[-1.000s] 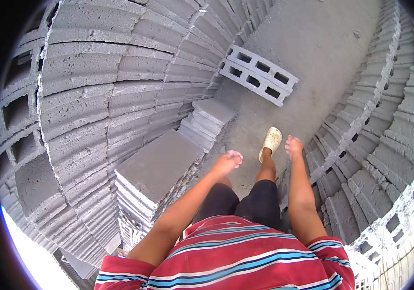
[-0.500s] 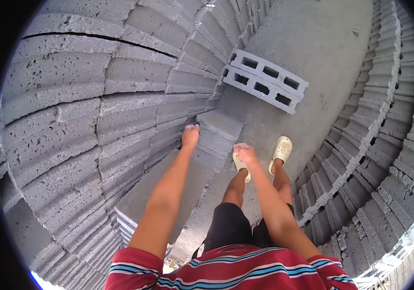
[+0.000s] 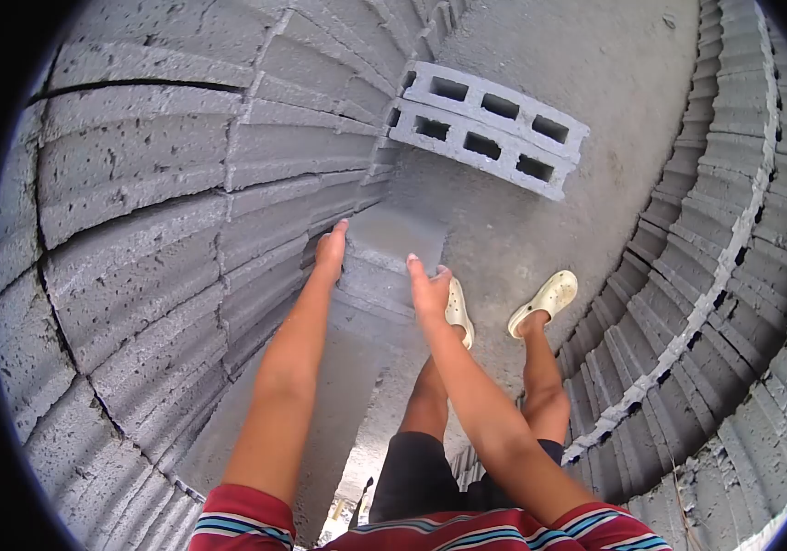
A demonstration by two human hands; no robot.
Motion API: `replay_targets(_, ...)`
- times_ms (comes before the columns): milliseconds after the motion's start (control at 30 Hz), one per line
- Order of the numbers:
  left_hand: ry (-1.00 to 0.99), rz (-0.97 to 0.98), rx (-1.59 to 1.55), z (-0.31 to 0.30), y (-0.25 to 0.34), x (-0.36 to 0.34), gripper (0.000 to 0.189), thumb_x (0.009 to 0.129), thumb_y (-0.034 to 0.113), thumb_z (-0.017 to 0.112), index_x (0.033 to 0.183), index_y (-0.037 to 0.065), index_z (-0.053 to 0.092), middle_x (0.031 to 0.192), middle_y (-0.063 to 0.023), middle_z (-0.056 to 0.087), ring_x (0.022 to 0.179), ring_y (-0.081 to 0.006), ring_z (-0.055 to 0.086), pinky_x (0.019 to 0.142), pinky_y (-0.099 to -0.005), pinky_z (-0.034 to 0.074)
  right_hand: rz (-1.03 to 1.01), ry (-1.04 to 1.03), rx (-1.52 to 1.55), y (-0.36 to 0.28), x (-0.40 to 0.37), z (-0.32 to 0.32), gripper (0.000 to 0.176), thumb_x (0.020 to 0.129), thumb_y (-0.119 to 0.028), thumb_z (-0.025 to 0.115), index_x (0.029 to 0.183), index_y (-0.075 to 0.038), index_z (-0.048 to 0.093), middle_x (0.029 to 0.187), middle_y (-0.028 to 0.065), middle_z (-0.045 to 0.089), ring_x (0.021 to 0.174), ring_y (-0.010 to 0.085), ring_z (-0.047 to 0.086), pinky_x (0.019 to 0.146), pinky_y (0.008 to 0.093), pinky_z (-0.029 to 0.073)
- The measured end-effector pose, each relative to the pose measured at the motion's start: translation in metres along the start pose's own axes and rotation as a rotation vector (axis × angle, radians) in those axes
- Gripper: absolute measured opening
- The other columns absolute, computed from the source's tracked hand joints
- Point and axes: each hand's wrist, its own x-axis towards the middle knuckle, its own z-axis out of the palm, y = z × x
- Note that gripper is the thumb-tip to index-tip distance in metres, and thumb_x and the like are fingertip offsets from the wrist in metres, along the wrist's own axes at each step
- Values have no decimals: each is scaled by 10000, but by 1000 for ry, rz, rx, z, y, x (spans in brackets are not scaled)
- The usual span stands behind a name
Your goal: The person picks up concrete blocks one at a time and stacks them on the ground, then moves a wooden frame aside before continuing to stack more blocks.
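Observation:
A grey concrete block (image 3: 391,236) tops a short stack beside the left wall of blocks, its smooth face upward. Against its left edge is my left hand (image 3: 330,250), fingertips at the upper side and the rest of the fingers partly hidden. My right hand (image 3: 429,292) holds the right near corner, thumb on the near edge and fingers along the right side. The block sits level between both hands. Just below, a lower row of blocks (image 3: 320,395) runs back towards my body.
Two hollow blocks (image 3: 485,129) stand side by side ahead, their holes showing. High stacked blocks (image 3: 136,138) rise close on my left, and another long stack (image 3: 687,303) curves along the right. My feet in pale clogs (image 3: 545,301) are on the dusty floor (image 3: 614,174).
Both hands have come onto the sides of the block; my right hand was apart from it before. My view has shifted slightly, and my right foot has turned outward.

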Motion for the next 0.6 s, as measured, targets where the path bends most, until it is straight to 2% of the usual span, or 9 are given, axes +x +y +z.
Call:
replay_targets(67, 1, -7, -53, 5, -1, 4, 672, 748, 401, 531, 1176, -106, 427, 1258, -220, 411, 1149, -292, 413, 947, -332, 298, -1, 11, 9, 3, 1, -4, 863, 630, -489, 661, 1187, 95, 357, 1131, 283, 469, 1083, 354, 460, 932, 375, 334)
replay_targets(167, 13, -29, 0, 1, 11, -2, 668, 738, 388, 535, 1174, -107, 429, 1246, -219, 427, 1159, -292, 404, 938, -349, 311, -4, -1, 48, -2, 5, -7, 850, 626, -462, 676, 1170, 109, 360, 1080, 274, 497, 1040, 344, 488, 903, 367, 358)
replay_targets(200, 9, -54, -9, 3, 17, -4, 649, 724, 377, 545, 1147, -107, 454, 1184, -204, 481, 1092, -285, 453, 900, -364, 343, -2, -2, 77, -6, 7, -10, 850, 624, -455, 682, 1166, 115, 359, 1062, 271, 505, 1023, 340, 497, 890, 363, 368)
replay_targets(300, -66, 3, -11, 15, 17, 18, 606, 718, 371, 553, 1094, -100, 490, 1100, -180, 527, 968, -266, 506, 845, -363, 375, 23, -47, 185, -22, 19, -32, 820, 619, -431, 696, 1137, 122, 383, 1013, 248, 530, 965, 308, 524, 853, 348, 392)
replay_targets(333, -93, 43, 19, 15, 46, -24, 542, 725, 352, 553, 1052, -79, 516, 1027, -153, 551, 857, -231, 521, 778, -364, 399, 33, -71, 219, -31, 23, -45, 805, 618, -423, 700, 1125, 123, 396, 998, 238, 538, 944, 294, 533, 840, 342, 399)
replay_targets(433, -188, -17, -96, 43, 66, -45, 513, 721, 341, 564, 1056, -46, 526, 980, -140, 564, 816, -214, 523, 750, -360, 415, -14, -64, 242, -42, 42, -83, 729, 625, -400, 686, 1076, 118, 443, 966, 204, 553, 888, 243, 542, 803, 342, 412)
replay_targets(500, -231, -57, -250, 62, 76, -72, 480, 701, 277, 586, 1042, -54, 517, 980, -159, 564, 829, -246, 535, 754, -381, 421, 40, -152, 168, -19, 90, -101, 647, 633, -384, 661, 1019, 106, 490, 957, 178, 558, 861, 218, 536, 772, 320, 413)
replay_targets(600, -219, -115, -288, 93, 91, -115, 497, 672, 261, 614, 1054, -40, 509, 973, -165, 561, 810, -265, 539, 754, -402, 426, 14, -198, 280, -30, 96, -143, 430, 671, -379, 613, 871, 1, 583, 826, 74, 551, 808, 172, 472, 721, 284, 363)
